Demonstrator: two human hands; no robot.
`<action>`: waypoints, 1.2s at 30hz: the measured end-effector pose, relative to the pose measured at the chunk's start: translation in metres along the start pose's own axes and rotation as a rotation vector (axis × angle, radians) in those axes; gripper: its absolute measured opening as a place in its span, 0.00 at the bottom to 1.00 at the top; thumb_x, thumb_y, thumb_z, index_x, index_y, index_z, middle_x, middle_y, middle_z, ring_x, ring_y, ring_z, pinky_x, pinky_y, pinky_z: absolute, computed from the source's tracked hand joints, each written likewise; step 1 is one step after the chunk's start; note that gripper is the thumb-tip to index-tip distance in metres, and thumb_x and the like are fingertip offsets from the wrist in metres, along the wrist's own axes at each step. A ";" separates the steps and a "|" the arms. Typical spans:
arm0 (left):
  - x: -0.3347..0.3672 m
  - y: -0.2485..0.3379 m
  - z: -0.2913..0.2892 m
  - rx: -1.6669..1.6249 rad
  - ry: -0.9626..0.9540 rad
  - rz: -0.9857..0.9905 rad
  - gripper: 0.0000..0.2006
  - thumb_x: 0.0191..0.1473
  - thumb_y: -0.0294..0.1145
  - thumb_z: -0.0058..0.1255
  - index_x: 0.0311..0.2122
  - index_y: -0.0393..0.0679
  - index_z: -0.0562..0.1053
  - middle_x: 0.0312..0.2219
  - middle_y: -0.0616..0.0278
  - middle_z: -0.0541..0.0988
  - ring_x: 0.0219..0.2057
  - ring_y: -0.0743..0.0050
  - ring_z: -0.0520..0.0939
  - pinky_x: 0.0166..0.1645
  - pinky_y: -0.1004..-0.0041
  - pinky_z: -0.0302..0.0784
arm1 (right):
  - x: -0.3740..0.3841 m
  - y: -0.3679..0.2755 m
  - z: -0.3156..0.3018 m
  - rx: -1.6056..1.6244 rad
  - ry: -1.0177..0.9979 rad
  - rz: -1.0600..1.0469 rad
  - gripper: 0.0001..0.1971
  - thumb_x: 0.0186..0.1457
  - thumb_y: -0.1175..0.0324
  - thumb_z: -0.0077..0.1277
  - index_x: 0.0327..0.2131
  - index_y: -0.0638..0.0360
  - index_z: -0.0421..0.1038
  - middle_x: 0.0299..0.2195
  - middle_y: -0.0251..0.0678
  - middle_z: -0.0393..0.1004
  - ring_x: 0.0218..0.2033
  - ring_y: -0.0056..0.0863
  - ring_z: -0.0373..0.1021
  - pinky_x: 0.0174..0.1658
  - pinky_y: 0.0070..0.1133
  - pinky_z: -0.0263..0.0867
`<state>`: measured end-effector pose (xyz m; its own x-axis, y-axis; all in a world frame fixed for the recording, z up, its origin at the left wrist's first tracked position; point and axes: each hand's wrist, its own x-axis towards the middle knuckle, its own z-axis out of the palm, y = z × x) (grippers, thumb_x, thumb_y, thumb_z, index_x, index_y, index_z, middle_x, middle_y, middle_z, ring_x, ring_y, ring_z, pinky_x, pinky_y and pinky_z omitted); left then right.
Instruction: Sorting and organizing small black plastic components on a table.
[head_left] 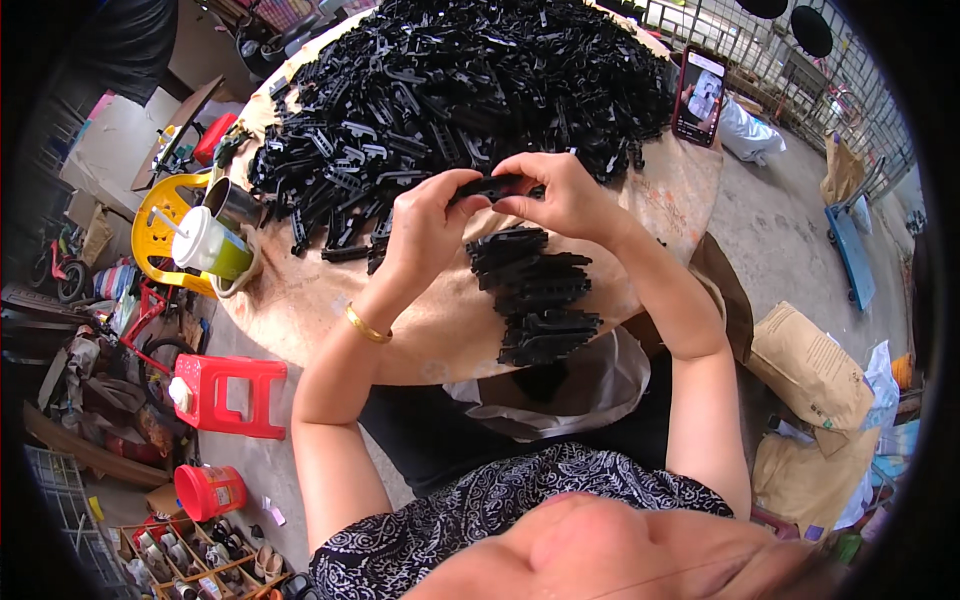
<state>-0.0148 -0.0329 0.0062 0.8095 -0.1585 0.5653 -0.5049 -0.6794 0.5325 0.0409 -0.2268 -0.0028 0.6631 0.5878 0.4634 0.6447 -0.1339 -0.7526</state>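
Observation:
Between my two hands is a slim black plastic part (492,187), held level above the near side of a round table. My left hand (432,215) pinches its left end, fingers curled and thumb below. At its other end my right hand (560,197) grips it the same way, hiding some of it. Just beyond lies a large heap of similar black plastic parts (430,90). Below my hands, several more are lined up in stacked rows (535,290) on the tan cloth (420,340) that covers the table.
A phone (700,95) stands at the table's right edge. To the left are a drink cup (212,245), a metal tumbler (235,200) and a yellow chair (160,235). A red stool (230,395) and red bucket (210,490) stand on the floor. A white sack (600,395) hangs open at my lap.

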 end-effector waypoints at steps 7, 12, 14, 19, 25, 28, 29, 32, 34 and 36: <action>-0.003 -0.004 0.004 -0.089 -0.003 0.011 0.11 0.48 0.20 0.56 0.40 0.36 0.74 0.23 0.60 0.79 0.24 0.81 0.80 0.29 0.81 0.75 | -0.003 -0.003 0.007 -0.187 0.137 -0.209 0.13 0.45 0.73 0.59 0.35 0.65 0.71 0.28 0.46 0.74 0.27 0.39 0.72 0.29 0.25 0.67; 0.002 -0.011 -0.007 -0.234 -0.129 -0.114 0.14 0.45 0.21 0.59 0.40 0.37 0.75 0.25 0.59 0.80 0.24 0.83 0.77 0.29 0.80 0.73 | -0.001 -0.001 0.000 -0.136 0.025 -0.163 0.16 0.45 0.72 0.60 0.39 0.64 0.71 0.30 0.42 0.75 0.28 0.26 0.73 0.32 0.22 0.68; 0.000 -0.003 -0.008 -0.315 -0.133 -0.201 0.14 0.43 0.24 0.61 0.39 0.38 0.76 0.24 0.57 0.80 0.24 0.82 0.77 0.29 0.79 0.72 | 0.001 0.005 -0.007 0.074 -0.053 -0.049 0.18 0.47 0.67 0.60 0.41 0.64 0.71 0.33 0.41 0.77 0.31 0.23 0.73 0.35 0.21 0.68; -0.003 0.014 -0.004 -0.094 -0.510 0.151 0.17 0.39 0.31 0.64 0.38 0.40 0.77 0.25 0.59 0.76 0.33 0.66 0.75 0.38 0.72 0.71 | 0.006 0.031 -0.040 -0.761 0.363 -0.124 0.21 0.49 0.52 0.55 0.41 0.57 0.73 0.33 0.34 0.74 0.35 0.30 0.71 0.38 0.23 0.68; 0.000 -0.008 -0.006 -0.468 -0.588 0.002 0.14 0.50 0.35 0.57 0.38 0.34 0.76 0.27 0.61 0.76 0.32 0.77 0.75 0.36 0.76 0.71 | 0.010 0.041 -0.023 -0.915 0.228 0.016 0.14 0.44 0.58 0.59 0.32 0.56 0.73 0.34 0.34 0.67 0.36 0.32 0.69 0.38 0.26 0.69; 0.010 -0.015 -0.013 -0.150 -0.192 -0.097 0.08 0.50 0.22 0.53 0.37 0.36 0.77 0.27 0.62 0.77 0.28 0.80 0.75 0.33 0.81 0.70 | 0.006 0.041 -0.015 -0.882 0.233 -0.041 0.11 0.44 0.63 0.58 0.32 0.56 0.72 0.33 0.34 0.67 0.37 0.33 0.69 0.38 0.26 0.69; 0.013 -0.017 -0.017 -0.036 -0.064 -0.084 0.08 0.50 0.18 0.51 0.37 0.37 0.77 0.27 0.62 0.77 0.27 0.81 0.75 0.32 0.83 0.70 | 0.006 0.041 -0.012 -0.879 0.225 -0.057 0.11 0.45 0.64 0.58 0.32 0.56 0.72 0.33 0.34 0.68 0.37 0.33 0.69 0.38 0.26 0.69; 0.017 -0.023 -0.013 0.188 -0.043 0.075 0.12 0.45 0.19 0.54 0.38 0.39 0.76 0.32 0.58 0.74 0.34 0.68 0.75 0.38 0.74 0.72 | 0.010 0.045 -0.005 -0.938 0.210 -0.058 0.10 0.44 0.70 0.55 0.33 0.57 0.72 0.32 0.34 0.69 0.36 0.34 0.68 0.38 0.27 0.68; 0.016 -0.027 -0.002 0.301 -0.115 0.170 0.17 0.41 0.20 0.55 0.41 0.40 0.75 0.34 0.55 0.71 0.39 0.58 0.73 0.44 0.68 0.71 | 0.012 0.046 -0.002 -0.947 0.216 -0.074 0.11 0.43 0.73 0.54 0.34 0.58 0.72 0.32 0.35 0.70 0.36 0.35 0.68 0.38 0.28 0.68; 0.016 -0.025 0.013 0.447 -0.123 0.198 0.18 0.40 0.25 0.58 0.41 0.43 0.73 0.33 0.57 0.71 0.37 0.59 0.72 0.43 0.67 0.71 | 0.013 0.050 -0.003 -0.911 0.268 -0.108 0.10 0.44 0.74 0.53 0.34 0.59 0.72 0.31 0.35 0.71 0.36 0.35 0.68 0.38 0.28 0.67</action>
<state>0.0143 -0.0277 -0.0065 0.7543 -0.3800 0.5353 -0.4960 -0.8641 0.0855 0.0827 -0.2280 -0.0331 0.5752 0.4458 0.6859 0.6804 -0.7261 -0.0987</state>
